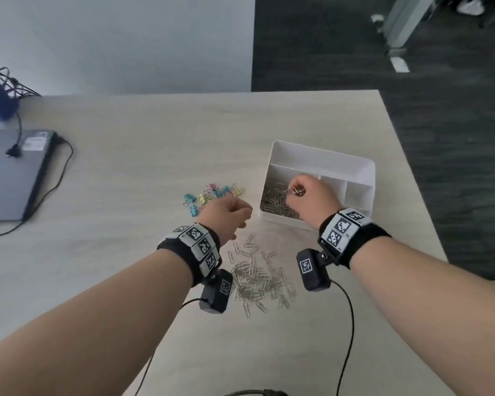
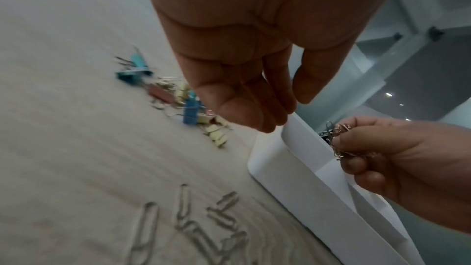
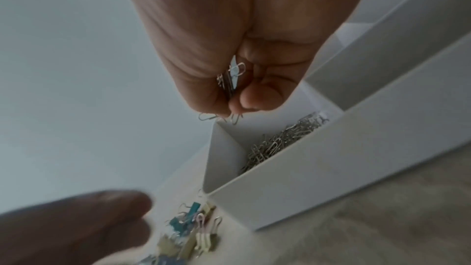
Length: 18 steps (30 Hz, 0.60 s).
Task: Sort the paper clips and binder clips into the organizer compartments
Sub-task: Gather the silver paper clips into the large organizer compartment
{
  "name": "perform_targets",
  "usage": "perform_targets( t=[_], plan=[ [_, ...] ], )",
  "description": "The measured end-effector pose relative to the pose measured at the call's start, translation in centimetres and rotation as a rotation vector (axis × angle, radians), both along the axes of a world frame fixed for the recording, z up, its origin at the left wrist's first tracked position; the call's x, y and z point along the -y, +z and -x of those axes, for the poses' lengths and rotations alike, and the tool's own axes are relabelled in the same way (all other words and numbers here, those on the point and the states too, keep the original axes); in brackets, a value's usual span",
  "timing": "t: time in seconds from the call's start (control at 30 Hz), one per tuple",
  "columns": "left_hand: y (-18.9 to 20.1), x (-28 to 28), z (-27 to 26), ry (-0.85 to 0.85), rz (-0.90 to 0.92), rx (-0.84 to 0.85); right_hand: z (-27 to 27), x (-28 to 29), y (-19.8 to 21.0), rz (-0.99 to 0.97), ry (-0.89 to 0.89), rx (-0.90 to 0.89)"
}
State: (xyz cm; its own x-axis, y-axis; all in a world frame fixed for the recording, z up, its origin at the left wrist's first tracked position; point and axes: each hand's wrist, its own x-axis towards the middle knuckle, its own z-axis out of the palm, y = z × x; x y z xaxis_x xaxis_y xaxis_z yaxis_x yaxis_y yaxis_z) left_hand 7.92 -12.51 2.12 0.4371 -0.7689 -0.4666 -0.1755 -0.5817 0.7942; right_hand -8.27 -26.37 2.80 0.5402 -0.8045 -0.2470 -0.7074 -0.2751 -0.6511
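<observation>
paper clips (image 1: 256, 277): thin silver wire loops; binder clips (image 1: 209, 194) pastel.

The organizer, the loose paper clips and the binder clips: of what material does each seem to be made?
Organizer: likely moulded plastic, matte white, with rounded corners and thin walls.
Paper clips: bent metal wire, silvery with a slight shine.
Binder clips: probably painted metal bodies in pastel teal, yellow and pink, with bare wire handles; motion blur hides finer detail.
</observation>
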Motion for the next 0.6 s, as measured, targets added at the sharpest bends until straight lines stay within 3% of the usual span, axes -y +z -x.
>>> perform_targets(
  t=[0.17,0.3,0.47,0.6],
  plan=[
    [-0.9,-4.0,-1.0,0.092,-0.052,0.017,-1.6,1.8,-1.7,0.120,0.135,-0.203],
    [-2.0,-6.5,-1.2,0.084,-0.105,0.124,-0.6,1.0,-2.3,0.148,0.177,-0.179],
    [-3.2,-9.1,-0.5,-0.078,-0.197,0.265,3.2,-3.3,-1.8,0.192,0.278,-0.040],
    [-4.1,-11.1,0.4,-0.320,-0.314,0.373,6.8,-7.2,-2.8,0.059,0.564,-0.225]
  ],
)
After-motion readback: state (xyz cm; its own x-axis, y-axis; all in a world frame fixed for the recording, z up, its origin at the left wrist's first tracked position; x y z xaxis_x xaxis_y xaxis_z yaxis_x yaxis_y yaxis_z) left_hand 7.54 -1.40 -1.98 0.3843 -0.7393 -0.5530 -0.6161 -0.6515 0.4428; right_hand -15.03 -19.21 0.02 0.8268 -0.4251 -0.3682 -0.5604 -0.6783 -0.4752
